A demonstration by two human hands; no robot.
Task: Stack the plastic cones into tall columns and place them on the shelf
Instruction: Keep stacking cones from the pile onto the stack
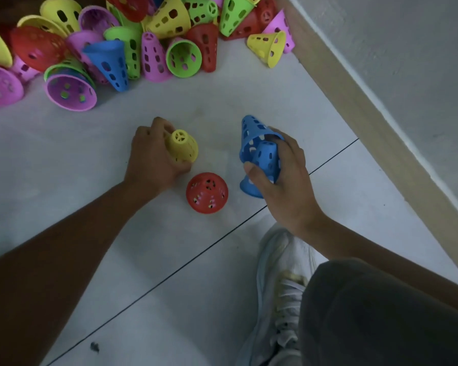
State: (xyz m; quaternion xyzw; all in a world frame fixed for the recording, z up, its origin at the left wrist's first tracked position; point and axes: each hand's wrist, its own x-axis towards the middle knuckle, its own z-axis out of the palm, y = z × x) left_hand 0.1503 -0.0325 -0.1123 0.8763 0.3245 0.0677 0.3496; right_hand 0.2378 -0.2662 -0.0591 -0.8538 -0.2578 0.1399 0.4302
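Observation:
My left hand (154, 157) grips a yellow perforated cone (182, 146) that points up toward the camera, just above the floor. My right hand (286, 180) holds blue cones (259, 154): one tilted cone with its tip pointing away sits over the tip of another blue cone whose wide rim faces the floor. Between the hands a red cone (206, 192) stands upright on the floor, seen from above; other colours show through its holes. A big loose pile of cones (111, 40) in pink, yellow, green, red and blue lies at the top left.
Pale floor tiles (169, 273) with a dark grout line run diagonally. A beige skirting board (354, 101) and white wall close off the right side. My white shoe (283, 286) and dark trouser knee (381, 313) fill the lower right. A small dark scrap (94, 346) lies bottom left.

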